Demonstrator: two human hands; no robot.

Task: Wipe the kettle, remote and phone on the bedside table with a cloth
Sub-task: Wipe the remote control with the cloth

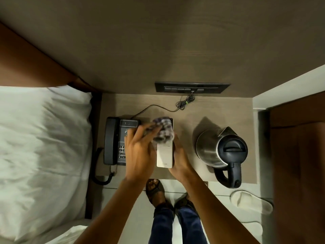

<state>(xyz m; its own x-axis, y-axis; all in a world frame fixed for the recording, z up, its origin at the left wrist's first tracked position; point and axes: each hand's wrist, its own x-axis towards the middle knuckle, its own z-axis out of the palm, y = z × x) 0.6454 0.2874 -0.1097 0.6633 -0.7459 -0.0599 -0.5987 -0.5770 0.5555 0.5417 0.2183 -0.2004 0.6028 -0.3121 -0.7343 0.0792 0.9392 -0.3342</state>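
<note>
A white remote (164, 156) lies lengthwise in the middle of the bedside table (195, 110). My right hand (180, 160) grips its right edge. My left hand (140, 152) presses a bunched checked cloth (162, 130) onto the remote's far half, which the cloth hides. A black desk phone (115, 140) with its handset on the cradle stands to the left, its keypad partly behind my left hand. On the right stands a steel kettle (220, 150) with a black lid and handle, handle toward me.
The phone's cord (158, 107) runs to a dark socket panel (192, 87) on the wall behind. A bed with a white pillow (44, 147) borders the table's left. White slippers (251, 203) lie on the floor at right; my feet stand below the table edge.
</note>
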